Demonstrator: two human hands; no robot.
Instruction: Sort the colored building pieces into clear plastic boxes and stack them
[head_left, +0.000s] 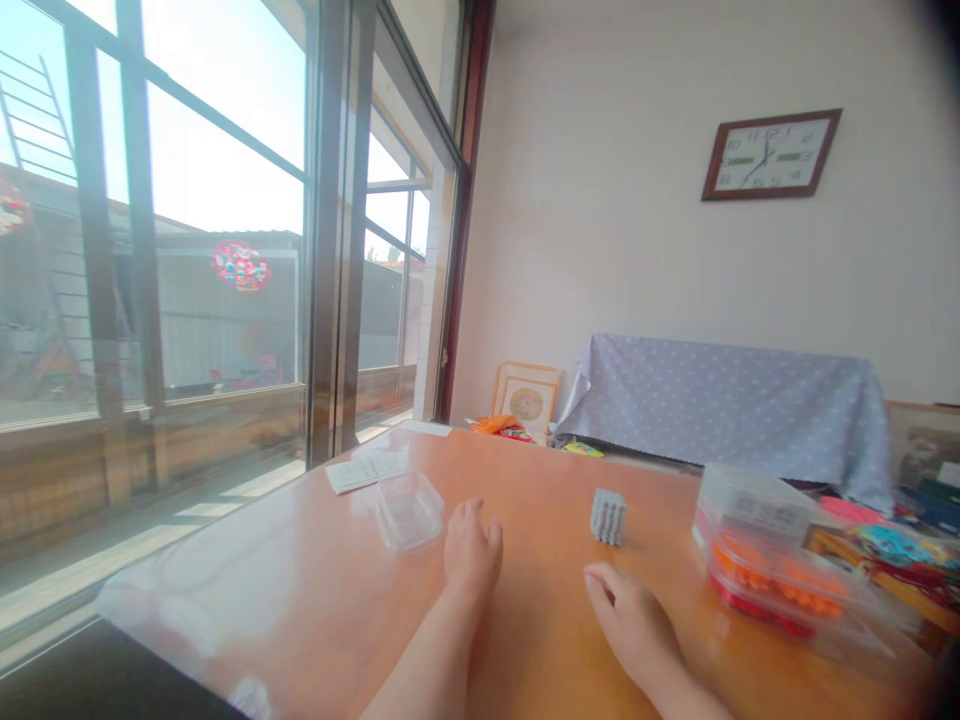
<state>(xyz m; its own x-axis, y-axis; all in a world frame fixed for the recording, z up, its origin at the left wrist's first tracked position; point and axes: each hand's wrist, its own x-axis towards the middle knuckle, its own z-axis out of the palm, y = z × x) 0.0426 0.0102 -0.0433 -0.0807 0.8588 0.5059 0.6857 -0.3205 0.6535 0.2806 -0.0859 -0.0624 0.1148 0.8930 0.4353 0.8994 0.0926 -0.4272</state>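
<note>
My left hand (471, 548) rests on the orange table (315, 590) with its fingers curled loosely together, holding nothing that I can see. It lies just right of an empty clear plastic tub (409, 510). My right hand (634, 622) also lies on the table, fingers bent under, and whether anything is in it is hidden. A small grey studded block (608, 516) stands a little beyond it, untouched.
A clear box of orange and red pieces (765, 555) sits at the right. A paper sheet (367, 468) lies near the window side. Behind the table are a cloth-covered bench (720, 400), a framed picture (526, 397) and a wall clock (771, 155).
</note>
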